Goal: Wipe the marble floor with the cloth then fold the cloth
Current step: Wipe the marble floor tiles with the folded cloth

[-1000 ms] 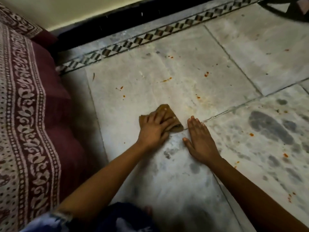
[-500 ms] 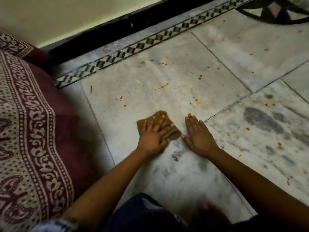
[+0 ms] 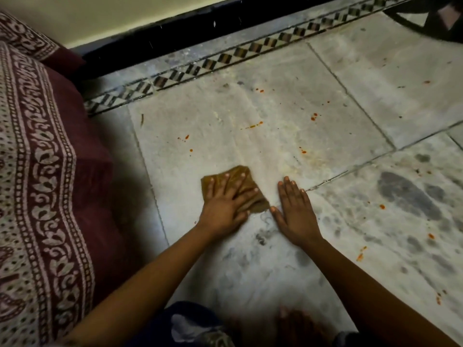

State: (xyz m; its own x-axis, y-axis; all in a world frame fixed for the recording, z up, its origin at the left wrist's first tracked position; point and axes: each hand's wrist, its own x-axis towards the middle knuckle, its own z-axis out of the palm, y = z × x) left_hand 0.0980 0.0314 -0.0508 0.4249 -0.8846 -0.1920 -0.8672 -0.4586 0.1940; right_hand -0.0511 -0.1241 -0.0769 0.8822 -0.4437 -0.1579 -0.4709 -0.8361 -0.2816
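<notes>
Marble floor (image 3: 288,136): left hand (image 3: 225,206) presses cloth (image 3: 244,186).

Dim light, pale wall (image 3: 105,18) above a black skirting (image 3: 175,33), checkered border strip (image 3: 225,57) along it, maroon patterned bedding (image 3: 37,171) at left, dark round object (image 3: 431,18) top right

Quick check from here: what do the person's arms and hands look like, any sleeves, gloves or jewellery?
Both forearms are bare up to the frame edge. The left hand and right hand wear no gloves, and no rings or bracelets show. Short, pale fingernails. A patterned blue-and-white sleeve edge may show at the bottom left; too blurred to confirm.
</notes>
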